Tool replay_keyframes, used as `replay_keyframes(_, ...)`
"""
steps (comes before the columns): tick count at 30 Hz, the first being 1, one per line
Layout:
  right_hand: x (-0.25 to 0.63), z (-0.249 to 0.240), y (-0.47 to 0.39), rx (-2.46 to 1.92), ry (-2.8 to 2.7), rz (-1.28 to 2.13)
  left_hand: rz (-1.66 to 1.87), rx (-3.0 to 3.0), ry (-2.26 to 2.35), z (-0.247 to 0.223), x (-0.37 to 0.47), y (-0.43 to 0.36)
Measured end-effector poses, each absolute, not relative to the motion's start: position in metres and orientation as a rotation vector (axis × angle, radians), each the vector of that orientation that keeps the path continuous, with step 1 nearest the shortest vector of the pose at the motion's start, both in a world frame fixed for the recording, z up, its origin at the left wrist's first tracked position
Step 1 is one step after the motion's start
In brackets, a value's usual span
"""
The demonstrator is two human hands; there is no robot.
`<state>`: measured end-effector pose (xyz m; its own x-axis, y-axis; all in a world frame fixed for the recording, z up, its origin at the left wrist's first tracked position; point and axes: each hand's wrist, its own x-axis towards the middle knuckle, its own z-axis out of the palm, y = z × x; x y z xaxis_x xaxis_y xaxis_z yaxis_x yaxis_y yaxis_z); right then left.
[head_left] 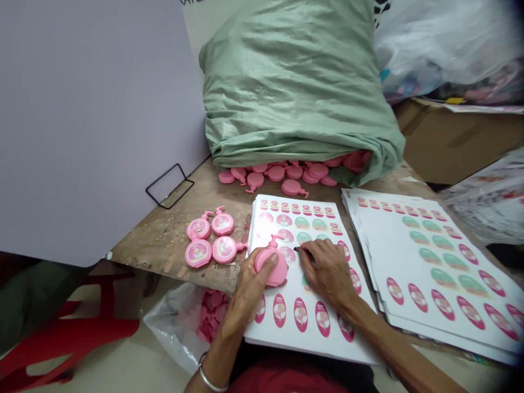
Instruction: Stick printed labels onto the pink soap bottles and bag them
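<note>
My left hand [249, 278] is closed around a small pink pump bottle [274, 268], its thumb across the plain round front. The pump points upward, above the near stack of sticker sheets [286, 341]. Resting on that stack, my right hand [327, 267] has its fingers curled on a thin dark pointed tool [297, 249]; most of it is hidden, so its kind is unclear. The tool's tip is at a round pink sticker [287, 254]. Left of the stack lie several pink pump bottles with round stickers on them, one being this labelled bottle [224, 249].
Plain pink bottles [293, 188] spill from a large green sack [295, 82] at the back. A second stack of sticker sheets [403, 262] lies right. A black wire frame [170, 186] stands left. Below the table edge, a clear bag [176, 322] holds pink pieces beside a red stool [94, 327].
</note>
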<state>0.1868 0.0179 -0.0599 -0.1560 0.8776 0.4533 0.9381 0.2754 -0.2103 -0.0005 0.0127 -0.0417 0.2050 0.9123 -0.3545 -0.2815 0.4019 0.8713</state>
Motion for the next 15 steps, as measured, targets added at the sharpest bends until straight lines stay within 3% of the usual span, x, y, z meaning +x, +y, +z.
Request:
replay_keyframes(8,0.195,-0.065,0.026,-1.626,-1.986,0.158,0.924,0.754,0.998,-0.043,-0.001,0.016)
replay_keyframes(15,0.191,-0.063,0.03,-1.65,-1.978,0.095,0.92,0.778,0.997,-0.04,-0.001,0.015)
